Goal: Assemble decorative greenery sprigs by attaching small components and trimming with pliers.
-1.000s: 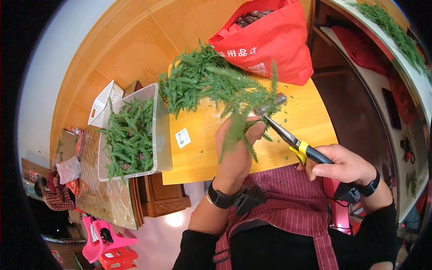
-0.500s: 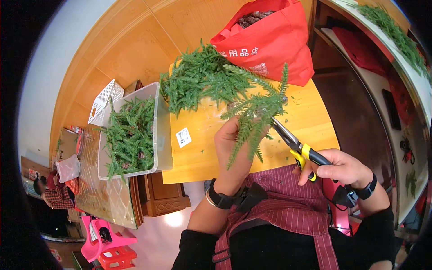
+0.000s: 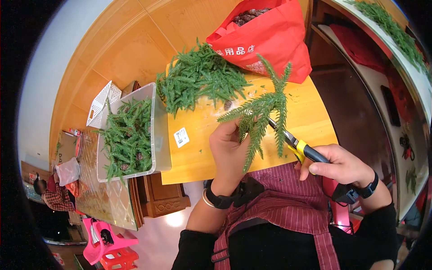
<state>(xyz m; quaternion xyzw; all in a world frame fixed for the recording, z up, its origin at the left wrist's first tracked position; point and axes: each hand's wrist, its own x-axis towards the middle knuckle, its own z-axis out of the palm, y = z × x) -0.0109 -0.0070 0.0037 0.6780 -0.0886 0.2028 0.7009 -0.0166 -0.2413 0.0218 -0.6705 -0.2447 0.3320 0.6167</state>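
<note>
The wooden surface [image 3: 193, 157] looks smooth; the bag [image 3: 270, 36] at one o'clock, matt cloth; the metal-nosed pliers [image 3: 302, 148] at three, shiny.

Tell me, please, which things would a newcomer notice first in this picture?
The large red bag would probably catch the eye first, at the far side of the yellow table. Next might come the green sprig in the left hand, with pliers in the right hand. A translucent bin of similar sprigs stands at the table's left.

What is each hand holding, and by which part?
The left hand holds a green sprig, exact grip hidden; the right hand holds pliers by the handles.
</note>
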